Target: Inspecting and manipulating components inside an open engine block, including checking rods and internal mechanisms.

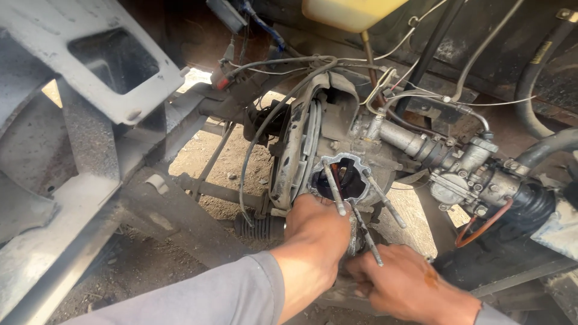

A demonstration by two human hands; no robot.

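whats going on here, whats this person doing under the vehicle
A person in grey sleeves is working on a small engine mounted under a vehicle frame. The engine's round opening is uncovered, with long metal studs sticking out around it. The left hand rests right below that opening, against the engine, and the right hand is lower down, near one stud's end. A carburettor sits to the right, a yellowish tank above.

No packages, signs or screens show; only a small yellow-and-black striped label sits on the black hose at upper right.
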